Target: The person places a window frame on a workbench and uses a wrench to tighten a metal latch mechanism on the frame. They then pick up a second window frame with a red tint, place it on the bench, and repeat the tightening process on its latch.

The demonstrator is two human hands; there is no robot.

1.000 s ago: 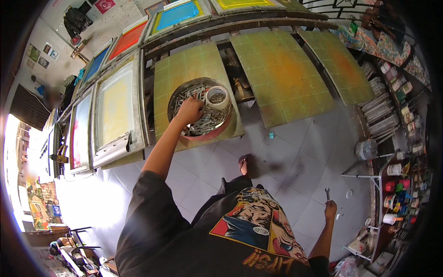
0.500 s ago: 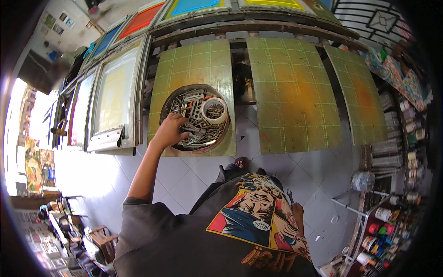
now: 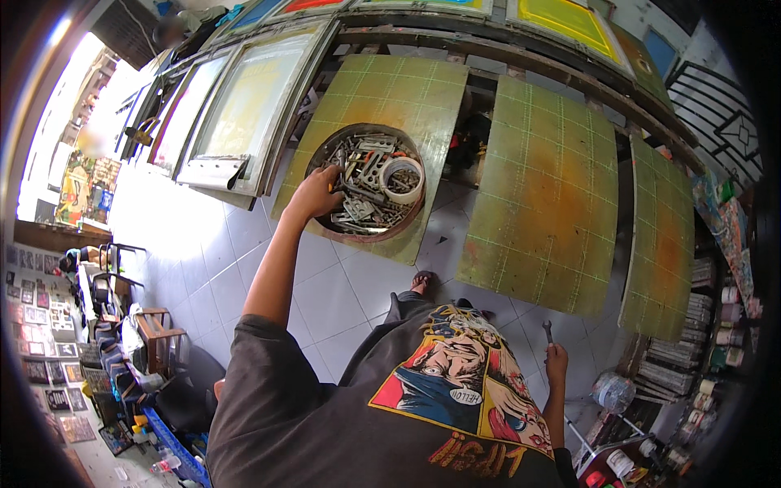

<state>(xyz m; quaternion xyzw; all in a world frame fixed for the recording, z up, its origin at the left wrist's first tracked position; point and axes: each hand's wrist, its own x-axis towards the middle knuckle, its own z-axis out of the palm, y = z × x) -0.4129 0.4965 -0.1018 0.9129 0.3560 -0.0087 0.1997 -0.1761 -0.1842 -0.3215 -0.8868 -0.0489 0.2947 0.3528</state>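
Note:
My left hand (image 3: 316, 195) reaches into a round, rusty-rimmed tub (image 3: 370, 237) from its left side. The fingers are curled closed among the loose metal pieces, and what they grip is hard to make out. Bolts, screws and slotted metal brackets (image 3: 358, 213) fill the tub. Among them, toward the right, sits a white ring-shaped container (image 3: 401, 198) with small hardware inside it. Low on my right side, my right hand (image 3: 556, 359) is closed around a spanner (image 3: 547, 328), its open jaw pointing up.
The tub stands on a greenish, grid-lined board (image 3: 423, 106). Two more such boards (image 3: 537, 195) lie to the right on a frame. Framed screens (image 3: 252, 98) lean at the left. Shelves with bottles and jars (image 3: 728, 333) line the right; a water bottle (image 3: 613, 392) stands near my right hand.
The view has turned, so the boards appear tilted. My left hand has stayed in the tub, its fingers now more curled. My right hand and the spanner have come further into view.

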